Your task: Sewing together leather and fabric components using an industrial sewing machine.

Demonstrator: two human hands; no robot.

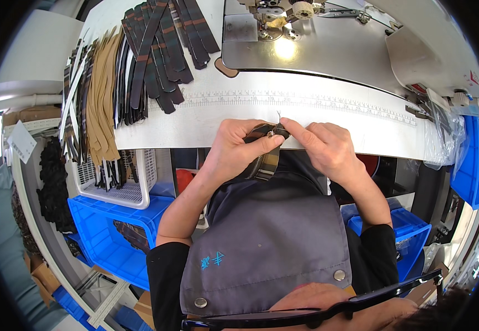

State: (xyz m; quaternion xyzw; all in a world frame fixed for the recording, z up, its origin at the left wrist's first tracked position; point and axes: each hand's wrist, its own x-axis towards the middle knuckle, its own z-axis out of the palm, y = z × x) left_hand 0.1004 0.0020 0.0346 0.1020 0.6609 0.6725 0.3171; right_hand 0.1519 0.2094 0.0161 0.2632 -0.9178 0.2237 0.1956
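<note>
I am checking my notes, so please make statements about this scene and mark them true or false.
1. The left hand and the right hand are both at a plaid fabric strip. True.
2. The left hand is spread flat. False: it pinches the strip.
3. Tan fabric strips hang over the edge of the white table. True.
4. They lie right of both hands. False: they are left of them.
5. A white openwork basket is left of both hands. True.
</note>
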